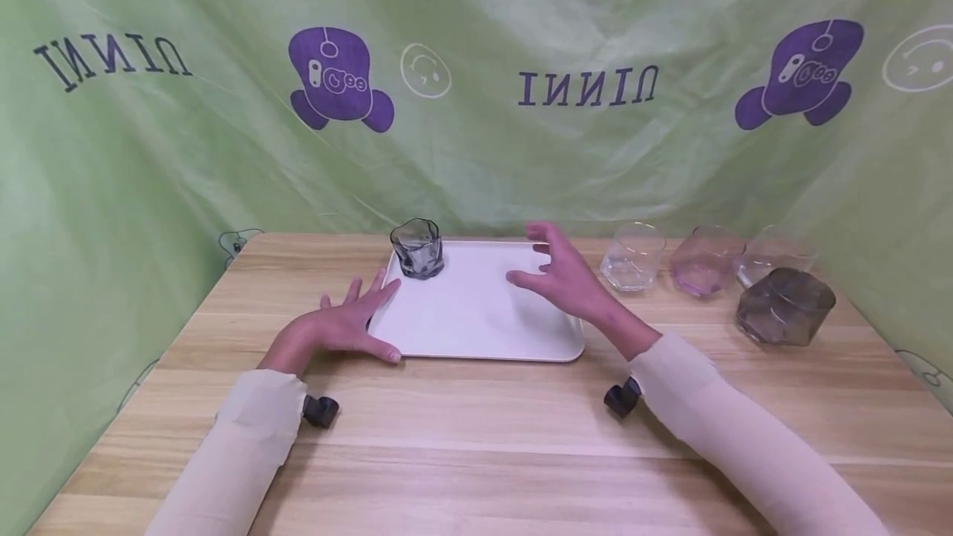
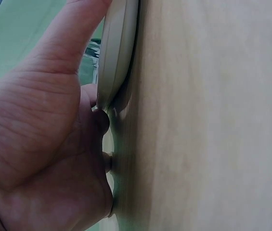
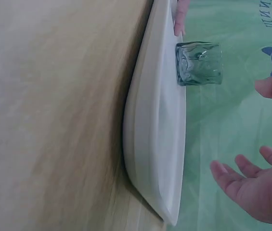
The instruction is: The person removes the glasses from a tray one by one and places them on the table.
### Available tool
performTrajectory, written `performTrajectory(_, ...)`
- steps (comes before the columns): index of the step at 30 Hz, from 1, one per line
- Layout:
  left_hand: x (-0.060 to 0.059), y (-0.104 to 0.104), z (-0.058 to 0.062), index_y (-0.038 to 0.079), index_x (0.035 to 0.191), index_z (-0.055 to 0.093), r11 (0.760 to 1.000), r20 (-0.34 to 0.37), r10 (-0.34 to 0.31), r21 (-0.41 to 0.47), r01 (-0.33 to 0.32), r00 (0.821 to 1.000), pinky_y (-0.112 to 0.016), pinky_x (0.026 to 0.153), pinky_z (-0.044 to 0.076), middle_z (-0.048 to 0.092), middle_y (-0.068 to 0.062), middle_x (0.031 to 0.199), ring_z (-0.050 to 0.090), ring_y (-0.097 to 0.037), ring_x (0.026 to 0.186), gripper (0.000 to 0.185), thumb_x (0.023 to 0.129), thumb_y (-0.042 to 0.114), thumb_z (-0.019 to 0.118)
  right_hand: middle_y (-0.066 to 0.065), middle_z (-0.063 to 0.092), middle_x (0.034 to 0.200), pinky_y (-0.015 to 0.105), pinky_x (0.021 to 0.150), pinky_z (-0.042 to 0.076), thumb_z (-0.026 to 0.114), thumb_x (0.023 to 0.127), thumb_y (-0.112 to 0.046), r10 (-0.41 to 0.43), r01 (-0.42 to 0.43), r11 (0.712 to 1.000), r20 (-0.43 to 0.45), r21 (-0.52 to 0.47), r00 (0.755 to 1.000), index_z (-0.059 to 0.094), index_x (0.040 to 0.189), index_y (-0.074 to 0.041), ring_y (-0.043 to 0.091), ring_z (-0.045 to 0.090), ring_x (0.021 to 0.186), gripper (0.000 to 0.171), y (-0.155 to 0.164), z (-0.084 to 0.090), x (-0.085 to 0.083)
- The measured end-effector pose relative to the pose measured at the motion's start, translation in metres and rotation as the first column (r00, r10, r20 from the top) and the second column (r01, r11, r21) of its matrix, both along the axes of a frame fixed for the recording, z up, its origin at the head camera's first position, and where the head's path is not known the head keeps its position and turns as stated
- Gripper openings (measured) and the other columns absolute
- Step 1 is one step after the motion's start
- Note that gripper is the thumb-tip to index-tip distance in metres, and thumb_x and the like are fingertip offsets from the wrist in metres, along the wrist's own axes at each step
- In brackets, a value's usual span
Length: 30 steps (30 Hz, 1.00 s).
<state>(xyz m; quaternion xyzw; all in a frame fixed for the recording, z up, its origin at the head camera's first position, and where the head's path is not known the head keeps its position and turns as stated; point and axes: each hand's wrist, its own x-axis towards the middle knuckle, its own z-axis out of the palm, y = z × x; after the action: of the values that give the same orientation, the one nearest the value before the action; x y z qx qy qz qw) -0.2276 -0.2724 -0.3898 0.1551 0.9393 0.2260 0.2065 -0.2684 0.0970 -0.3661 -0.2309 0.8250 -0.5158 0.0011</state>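
A white tray [image 1: 484,313] lies on the wooden table, with a dark grey-green glass [image 1: 419,251] upright at its back left corner. My left hand [image 1: 346,325] rests at the tray's left side, fingers spread along the rim and thumb at the front left corner. Close up, the left wrist view has the left hand [image 2: 39,130] against the tray's edge [image 2: 117,53]. Above the right part of the tray is my right hand [image 1: 562,275], thumb and fingers apart and holding nothing. In the right wrist view the glass [image 3: 200,63] stands away from the right hand [image 3: 261,187].
Right of the tray stand a clear glass [image 1: 633,259], a pinkish glass [image 1: 703,263], another clear glass [image 1: 767,253] and a dark smoky glass [image 1: 785,308] in front of it. A green printed curtain [image 1: 476,164] hangs behind the table [image 1: 462,453].
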Motion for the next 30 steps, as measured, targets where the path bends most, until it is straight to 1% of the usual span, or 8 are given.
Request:
performTrajectory(3,0.000,0.000,0.000,0.015,0.167,0.002,1.000,0.002,-0.001,0.006,0.001,1.000,-0.081,0.102,-0.017,-0.020,-0.016,0.169,-0.021,-0.048,0.149,0.132,0.075,0.064,0.083,0.022,0.041,0.153,0.055,0.110,0.041,0.082,0.089,-0.022,0.002,-0.002,1.000,0.020,0.012,1.000,0.033,0.154,-0.003,0.045,0.041,0.140,0.084,-0.008,-0.001,-0.004)
performTrajectory(6,0.001,0.000,0.001,0.014,0.167,0.002,1.000,0.001,0.000,0.005,0.000,1.000,-0.081,0.102,-0.017,-0.020,-0.016,0.169,-0.021,-0.049,0.149,0.133,0.075,0.064,0.083,0.021,0.041,0.153,0.053,0.109,0.043,0.083,0.089,-0.024,0.003,-0.004,1.000,0.031,0.028,1.000,0.032,0.155,-0.005,0.044,0.041,0.141,0.086,-0.017,-0.002,-0.008)
performTrajectory(11,0.001,-0.001,0.000,0.014,0.167,0.002,1.000,-0.001,0.001,0.003,-0.001,1.000,-0.082,0.101,-0.017,-0.020,-0.017,0.169,-0.021,-0.049,0.149,0.132,0.075,0.064,0.083,0.023,0.042,0.152,0.051,0.107,0.045,0.083,0.088,-0.023,0.008,-0.010,0.999,0.030,0.038,1.000,0.033,0.155,-0.003,0.044,0.042,0.140,0.086,-0.032,-0.004,-0.014)
performTrajectory(17,0.001,0.000,-0.001,0.015,0.167,0.002,1.000,0.000,0.002,0.001,-0.002,1.000,-0.081,0.102,-0.017,-0.019,-0.016,0.169,-0.021,-0.048,0.149,0.132,0.075,0.065,0.083,0.023,0.044,0.151,0.052,0.107,0.043,0.083,0.087,-0.024,0.009,-0.010,0.999,0.030,0.050,1.000,0.033,0.155,-0.002,0.044,0.044,0.137,0.088,-0.048,-0.006,-0.021)
performTrajectory(24,-0.001,0.000,-0.001,0.016,0.167,0.003,1.000,0.001,0.004,-0.007,-0.004,1.000,-0.080,0.103,-0.017,-0.018,-0.015,0.169,-0.020,-0.048,0.150,0.133,0.074,0.065,0.083,0.024,0.041,0.153,0.053,0.108,0.042,0.084,0.087,-0.025,0.021,-0.023,0.999,0.053,0.047,0.998,0.028,0.158,-0.005,0.045,0.044,0.137,0.093,-0.063,-0.014,-0.032)
performTrajectory(30,-0.002,0.000,0.000,0.017,0.167,0.003,1.000,0.003,0.006,-0.004,-0.006,1.000,-0.081,0.103,-0.016,-0.019,-0.015,0.169,-0.021,-0.048,0.150,0.132,0.074,0.065,0.083,0.026,0.039,0.154,0.053,0.108,0.042,0.083,0.088,-0.024,0.031,-0.033,0.999,0.076,0.029,0.997,0.025,0.158,-0.005,0.045,0.043,0.137,0.093,-0.075,-0.015,-0.036)
